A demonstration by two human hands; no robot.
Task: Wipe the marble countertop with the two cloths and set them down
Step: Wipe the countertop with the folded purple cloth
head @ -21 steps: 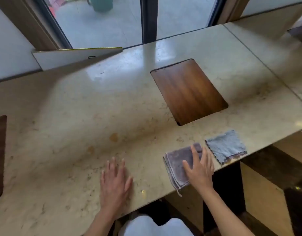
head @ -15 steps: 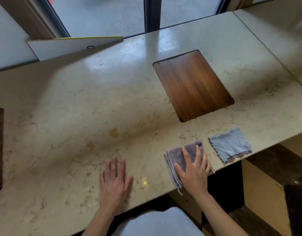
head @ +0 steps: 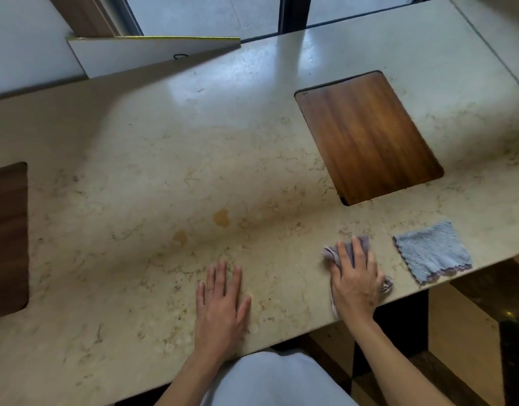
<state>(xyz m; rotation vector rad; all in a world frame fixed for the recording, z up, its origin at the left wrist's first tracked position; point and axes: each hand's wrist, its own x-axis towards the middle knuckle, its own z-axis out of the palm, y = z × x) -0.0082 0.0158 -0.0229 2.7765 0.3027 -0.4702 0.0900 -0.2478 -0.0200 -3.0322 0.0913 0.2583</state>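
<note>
A person leans over a marble countertop in the single head view, both bare hands down near its front edge. The right hand lies on a purple cloth just left of the blue cloth, fingers curling in to bunch the fabric so that it rumples under the palm; a corner sticks out beyond the fingertips and a strip trails over the counter edge by the wrist. The left hand rests flat on bare marble well to the left of the blue cloth, fingers straight and slightly spread, holding nothing.

The blue cloth lies flat and untouched at the front edge, its scalloped hem toward the person. Behind it, set into the stone, is a wooden inset; a second dark wooden panel shows far to its left at the frame edge. Two amber stains mark the marble well left of the blue cloth, toward the middle of the slab, with faint speckling around them.

By the look of it the job has barely started: the stains remain, one cloth is only now being gathered up, and the other has not been lifted. Wiping with both cloths and setting them down all appear to lie ahead.

No brand, label or legible writing shows on the cloths or the counter. A small dark ring-shaped mark sits on the white board at the far side, too small to read.
</note>
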